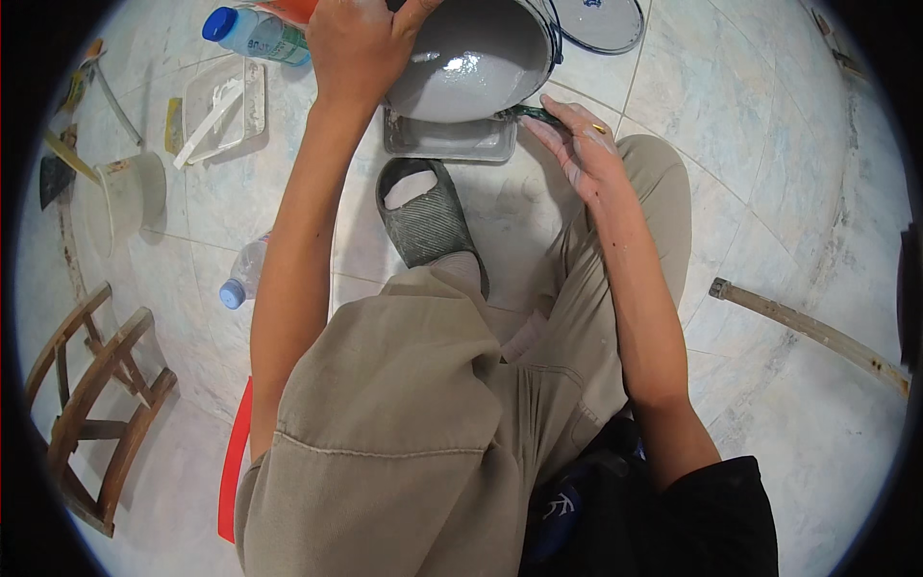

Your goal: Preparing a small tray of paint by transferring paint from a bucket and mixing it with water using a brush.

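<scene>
A paint bucket (471, 62) is tipped toward me, with smooth grey paint inside and its lip low over a shallow grey tray (399, 144). My left hand (361, 53) grips the bucket's left side, its fingertips partly cut off by the top of the picture. At the bucket's lower right lip, my right hand (582, 149) pinches a slim tool with a dark green handle (536, 114). The tool's head is too hidden to name. Pale paint smears mark the fingers of my right hand.
Left stand a blue-capped bottle (264, 36), a clear tray (252, 101) with a white strip, a whitish bucket (130, 197), another bottle (248, 274) and a wooden chair (91, 413). A round lid (601, 24) lies behind right; a long bar (808, 327) lies right.
</scene>
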